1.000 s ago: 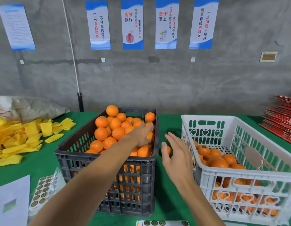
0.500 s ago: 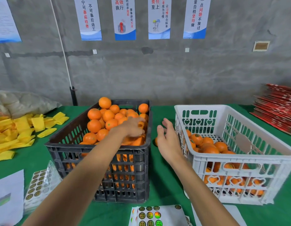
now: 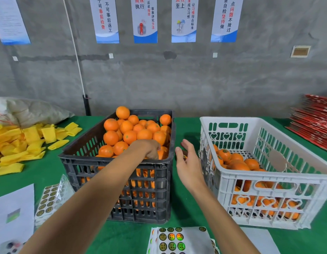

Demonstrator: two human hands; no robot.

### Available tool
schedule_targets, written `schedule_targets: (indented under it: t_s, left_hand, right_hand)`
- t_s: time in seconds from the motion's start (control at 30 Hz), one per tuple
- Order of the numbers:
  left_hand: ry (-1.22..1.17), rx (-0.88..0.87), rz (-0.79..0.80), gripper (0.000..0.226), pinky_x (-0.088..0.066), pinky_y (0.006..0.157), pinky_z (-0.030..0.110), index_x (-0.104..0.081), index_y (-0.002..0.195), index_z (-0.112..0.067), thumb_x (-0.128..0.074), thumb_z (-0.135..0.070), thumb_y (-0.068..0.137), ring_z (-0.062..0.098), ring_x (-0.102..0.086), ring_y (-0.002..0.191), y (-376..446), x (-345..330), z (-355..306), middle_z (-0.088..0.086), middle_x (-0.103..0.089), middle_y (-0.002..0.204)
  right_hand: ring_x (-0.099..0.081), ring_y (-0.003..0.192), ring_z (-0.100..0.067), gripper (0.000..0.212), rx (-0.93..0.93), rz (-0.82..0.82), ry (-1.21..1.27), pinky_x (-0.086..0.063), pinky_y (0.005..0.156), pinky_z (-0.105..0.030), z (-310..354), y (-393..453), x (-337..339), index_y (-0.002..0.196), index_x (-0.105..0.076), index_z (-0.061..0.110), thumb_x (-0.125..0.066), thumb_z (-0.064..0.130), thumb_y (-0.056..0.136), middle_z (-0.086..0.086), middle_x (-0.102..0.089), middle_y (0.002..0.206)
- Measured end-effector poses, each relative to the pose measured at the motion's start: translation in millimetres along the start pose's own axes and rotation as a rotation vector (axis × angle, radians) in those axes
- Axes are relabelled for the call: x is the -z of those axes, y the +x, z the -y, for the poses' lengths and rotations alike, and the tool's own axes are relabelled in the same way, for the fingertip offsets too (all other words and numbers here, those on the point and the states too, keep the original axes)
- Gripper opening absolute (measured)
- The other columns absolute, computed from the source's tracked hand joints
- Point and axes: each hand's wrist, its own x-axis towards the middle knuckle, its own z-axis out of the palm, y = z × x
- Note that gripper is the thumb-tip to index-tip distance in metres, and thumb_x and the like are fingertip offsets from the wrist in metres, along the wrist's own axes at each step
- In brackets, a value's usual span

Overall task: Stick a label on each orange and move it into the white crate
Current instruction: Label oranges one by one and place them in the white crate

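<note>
the left hand [image 3: 149, 148] was reached down into the near right corner of the black crate [image 3: 115, 162], its fingers curled among the oranges [image 3: 129, 132]; whether one was already gripped could not be told, since the fingertips were hidden by the fruit. the right hand [image 3: 188, 162] was held open, fingers relaxed, in the gap between the black crate and the white crate [image 3: 269, 178], with a small round label [image 3: 184, 157] apparently stuck at its fingers. labelled oranges [image 3: 236, 162] were already lying in the white crate, while the black one was heaped high, so the task was judged far from done. for the step to be done well, a single orange should be drawn clear of the heap without neighbours being rolled over the rim, then turned so that smooth skin is offered to the label, which should be pressed flat. compared with half a second earlier, both hands were found in much the same places, and the sticker sheets [image 3: 179, 241] at the near edge of the table [image 3: 186, 125] were shown more fully.
</note>
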Motion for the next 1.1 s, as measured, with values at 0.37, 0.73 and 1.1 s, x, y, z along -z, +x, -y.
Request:
schedule_targets:
  t_s: [0.37, 0.73, 1.1]
  left_hand:
    - [-0.563, -0.156, -0.761, 0.063, -0.05, 0.068, 0.041, -0.044, 0.108, -0.023, -0.082, -0.057, 0.071, 0.021, -0.059, 0.088, -40, 7, 2, -0.004, -0.059, 0.095]
    - [-0.354, -0.766, -1.272, 0.07, -0.036, 0.119, 0.031, -0.046, 0.149, -0.002, -0.07, 0.003, 0.084, 0.025, -0.045, 0.141, -94, -68, -85, 0.011, -0.049, 0.151]
    - [-0.768, -0.5, -0.692, 0.082, -0.048, 0.106, 0.026, -0.028, 0.147, -0.045, -0.074, -0.006, 0.092, 0.015, -0.036, 0.141, -61, -261, -98, -0.008, -0.025, 0.15]
  right_hand:
    - [-0.047, 0.136, -0.004, 0.052, 0.09, -0.02, 0.064, -0.04, 0.116, -0.039, 17, 2, 26, 0.156, -0.034, 0.024, -0.046, 0.039, 0.108, 0.008, -0.047, 0.154]
    - [-0.056, 0.126, 0.001, 0.071, 0.216, -0.204, 0.221, -0.05, 0.098, -0.016, 13, -47, 57, 0.155, -0.033, 0.039, -0.057, 0.066, 0.093, 0.011, -0.054, 0.144]
    - [-0.053, 0.123, -0.001, 0.071, -0.002, 0.237, -0.187, -0.047, 0.098, -0.015, -116, -131, 53, 0.151, -0.038, 0.035, -0.068, 0.056, 0.09, 0.015, -0.047, 0.139]
